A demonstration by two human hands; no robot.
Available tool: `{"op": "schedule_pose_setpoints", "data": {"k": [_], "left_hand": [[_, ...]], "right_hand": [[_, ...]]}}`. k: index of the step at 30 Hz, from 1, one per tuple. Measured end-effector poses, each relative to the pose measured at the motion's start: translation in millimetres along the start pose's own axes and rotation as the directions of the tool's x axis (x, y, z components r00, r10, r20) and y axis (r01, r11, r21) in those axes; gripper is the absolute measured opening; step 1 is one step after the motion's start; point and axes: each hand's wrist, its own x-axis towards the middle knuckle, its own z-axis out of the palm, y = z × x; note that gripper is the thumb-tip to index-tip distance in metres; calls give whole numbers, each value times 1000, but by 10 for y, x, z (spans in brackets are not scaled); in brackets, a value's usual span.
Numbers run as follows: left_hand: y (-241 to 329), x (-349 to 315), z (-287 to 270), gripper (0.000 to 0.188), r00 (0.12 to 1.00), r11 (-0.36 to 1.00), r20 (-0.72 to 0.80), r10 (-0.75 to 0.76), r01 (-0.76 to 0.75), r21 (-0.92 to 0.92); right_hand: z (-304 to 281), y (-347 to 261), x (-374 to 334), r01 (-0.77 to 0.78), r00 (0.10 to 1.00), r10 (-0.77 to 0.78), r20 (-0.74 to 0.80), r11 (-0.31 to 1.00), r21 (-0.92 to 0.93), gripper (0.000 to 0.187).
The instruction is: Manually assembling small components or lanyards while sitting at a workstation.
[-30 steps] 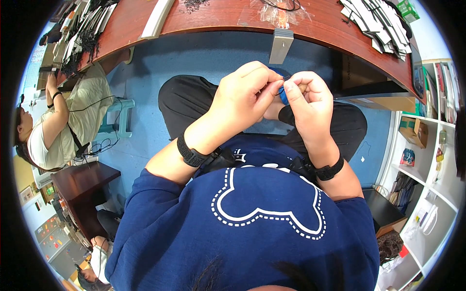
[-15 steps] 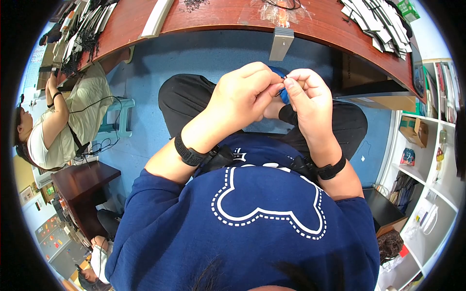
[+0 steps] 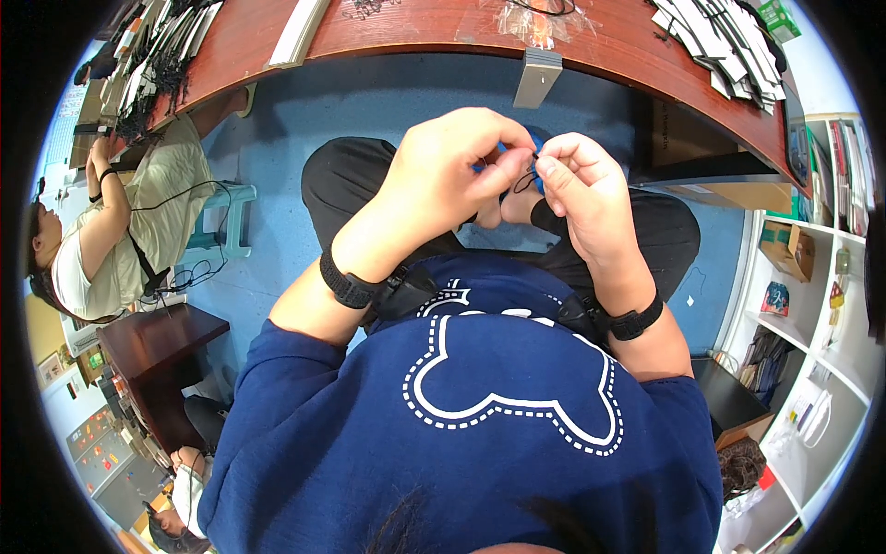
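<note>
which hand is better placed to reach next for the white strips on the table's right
Right, probably: the right hand is on the side of the strips, nearer them than the left hand. Both seem busy with a thin black cord, though.

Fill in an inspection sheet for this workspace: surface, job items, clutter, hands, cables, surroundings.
Surface: reddish-brown table, beyond the hands.
Job items: thin black cord, partly hidden.
Clutter: clear plastic wrap on the table; white strips piled toward its right end.
Hands: left hand and right hand close together, both pinching the cord.
Cables: dark cable curled by the wrap; black cables near a teal stool.
Surroundings: blue floor; white shelves at right; seated co-worker at left.
</note>
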Motion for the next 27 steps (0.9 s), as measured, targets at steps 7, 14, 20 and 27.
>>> {"op": "schedule_pose_setpoints", "data": {"k": [7, 14, 20, 27], "left_hand": [[-41, -29, 134, 21, 887, 622, 212, -411, 442, -646], [-138, -44, 233, 22, 756, 183, 433, -490, 575, -797], [-161, -85, 228, 21, 747, 286, 395, -536, 600, -747], [-245, -64, 246, 8, 844, 653, 86, -530, 471, -593]], "right_hand": [[26, 30, 31, 46, 996, -43, -72, 998, 34, 7], [42, 55, 44, 34, 993, -31, -112, 999, 19, 8], [-3, 81, 50, -24, 994, 23, -107, 1000, -11, 9], [67, -23, 59, -25, 999, 10, -35, 886, -463, 10]]}}
